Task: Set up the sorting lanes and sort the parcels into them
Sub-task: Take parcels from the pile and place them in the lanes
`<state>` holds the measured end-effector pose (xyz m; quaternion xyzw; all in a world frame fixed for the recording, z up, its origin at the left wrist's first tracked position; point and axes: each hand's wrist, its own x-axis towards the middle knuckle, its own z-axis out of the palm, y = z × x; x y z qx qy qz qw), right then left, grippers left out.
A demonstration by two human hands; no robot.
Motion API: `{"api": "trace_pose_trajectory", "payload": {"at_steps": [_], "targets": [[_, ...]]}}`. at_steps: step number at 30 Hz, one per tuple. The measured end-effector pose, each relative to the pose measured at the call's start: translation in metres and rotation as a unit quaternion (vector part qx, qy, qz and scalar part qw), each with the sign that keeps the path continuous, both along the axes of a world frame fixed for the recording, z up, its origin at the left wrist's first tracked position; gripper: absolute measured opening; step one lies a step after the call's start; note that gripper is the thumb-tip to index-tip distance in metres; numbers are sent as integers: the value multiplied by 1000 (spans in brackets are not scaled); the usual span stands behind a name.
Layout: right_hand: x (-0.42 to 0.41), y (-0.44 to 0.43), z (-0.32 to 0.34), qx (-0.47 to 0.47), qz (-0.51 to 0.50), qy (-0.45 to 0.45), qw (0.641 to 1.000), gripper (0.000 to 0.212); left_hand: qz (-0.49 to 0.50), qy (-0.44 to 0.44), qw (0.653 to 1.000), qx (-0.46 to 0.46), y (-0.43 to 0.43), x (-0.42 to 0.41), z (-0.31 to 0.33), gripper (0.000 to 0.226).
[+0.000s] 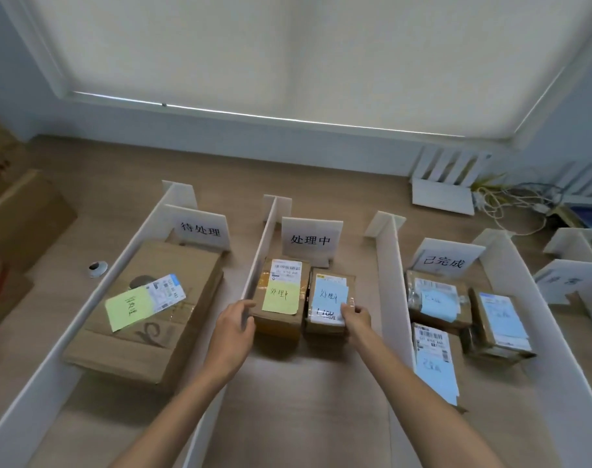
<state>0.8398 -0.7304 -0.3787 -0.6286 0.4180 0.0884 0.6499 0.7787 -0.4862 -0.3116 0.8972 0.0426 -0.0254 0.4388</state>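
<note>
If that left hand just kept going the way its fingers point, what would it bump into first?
The parcel with the yellow note, at its near left corner; the left hand looks nearly against it, though depth is unclear.

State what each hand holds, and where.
Left hand presses near left corner of yellow-note parcel; right hand pinches near right corner of blue-note parcel.

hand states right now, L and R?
Left hand: against the yellow-note parcel's near left corner; whether it grips cannot be told.
Right hand: grips the blue-note parcel's near right corner.
</note>
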Motion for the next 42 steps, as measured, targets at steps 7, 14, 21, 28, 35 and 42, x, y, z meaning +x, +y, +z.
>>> {"api": "trace_pose_trajectory", "payload": {"at_steps": [7, 14, 21, 28, 35, 42], "targets": [[-23, 17, 37, -305, 120, -71, 942, 37, 38, 8, 999, -16, 31, -25, 15, 31], [-86, 140, 97, -306, 256, -250, 882, 22, 121, -54, 990, -39, 128, -88, 59, 25], [-187, 323, 147, -237, 383, -339, 826, 22, 233, -104, 967, -7, 304, -226, 95, 24], [-291, 488, 170, -172, 484, -354, 781, 23, 344, -102, 933, -10, 454, -377, 106, 25], [-303, 592, 194, -196, 495, -395, 749, 21, 390, -103, 915, -18, 529, -426, 109, 21], [-228, 685, 205, -360, 484, -410, 684, 21, 385, -90, 918, -16, 591, -391, 95, 18]]}}
